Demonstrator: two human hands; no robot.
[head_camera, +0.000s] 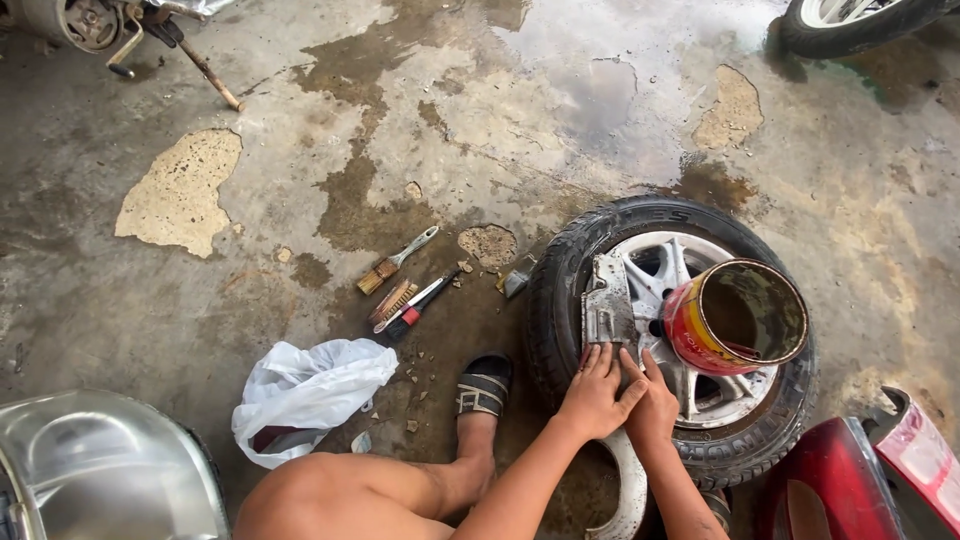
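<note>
A small tyre (560, 290) on a silver alloy wheel lies flat on the wet concrete floor. A grey metal scooter panel (606, 300) rests across the wheel. My left hand (596, 392) presses on the panel's near end with fingers spread. My right hand (652, 400) sits beside it, touching the same panel, partly tucked under the left. A red and yellow tin can (735, 318), open-topped and dirty inside, stands tilted on the wheel just right of the panel.
Brushes and a red-handled tool (405, 290) lie left of the tyre. A white plastic bag (305, 392) sits near my knee, my sandalled foot (484, 388) beside the tyre. A silver bowl-like part (100, 470) is bottom left, a red fairing (860, 475) bottom right.
</note>
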